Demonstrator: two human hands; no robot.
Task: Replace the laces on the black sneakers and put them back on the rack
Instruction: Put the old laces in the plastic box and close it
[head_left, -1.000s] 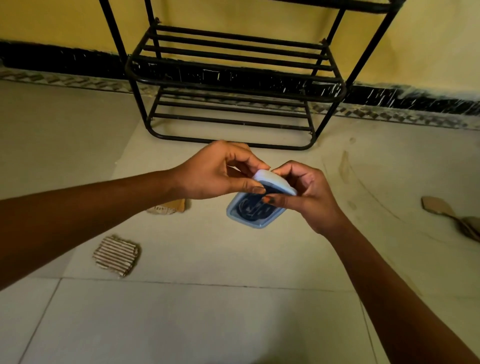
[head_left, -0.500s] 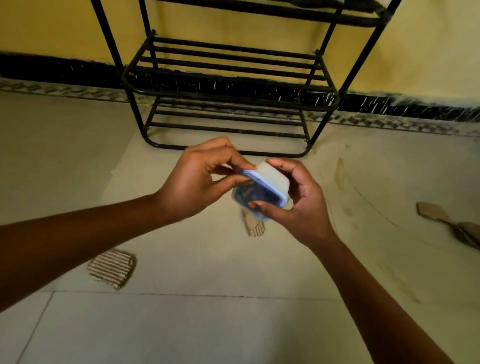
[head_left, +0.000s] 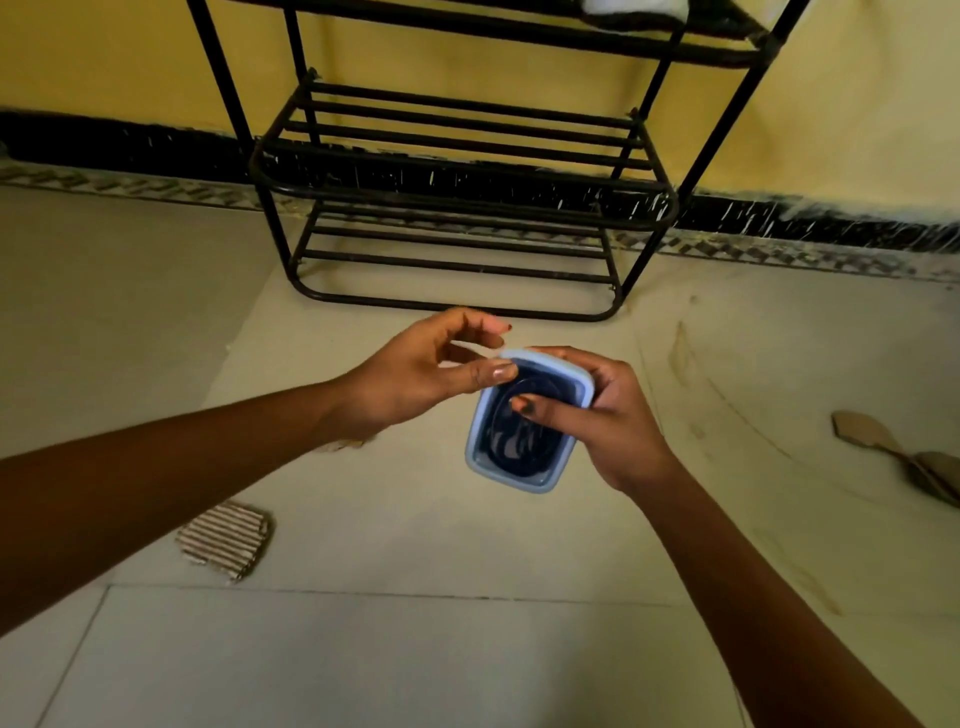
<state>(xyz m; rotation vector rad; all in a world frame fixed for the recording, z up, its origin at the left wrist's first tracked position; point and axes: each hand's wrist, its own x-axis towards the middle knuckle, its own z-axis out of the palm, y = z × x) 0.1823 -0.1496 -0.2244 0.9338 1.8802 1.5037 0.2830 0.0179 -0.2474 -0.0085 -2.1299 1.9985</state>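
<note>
Head view, looking down. Pale floor (head_left: 415, 649) all around, black rack (head_left: 462, 205) by the yellow wall (head_left: 104, 52). No sneakers seen anywhere, only something white (head_left: 634, 8) high on the rack. Gripped a small blue box (head_left: 511, 480) in the right hand (head_left: 613, 421), fingers curled round its side, thumb flat on the lid (head_left: 558, 364). Pushed at the lid's far corner with the left hand (head_left: 415, 374) thumb, other fingers loose and apart. Looked like dark laces (head_left: 519, 436) coiled inside. Best to hold the box level, lift that one corner first, then peel slowly to stop any spill.
</note>
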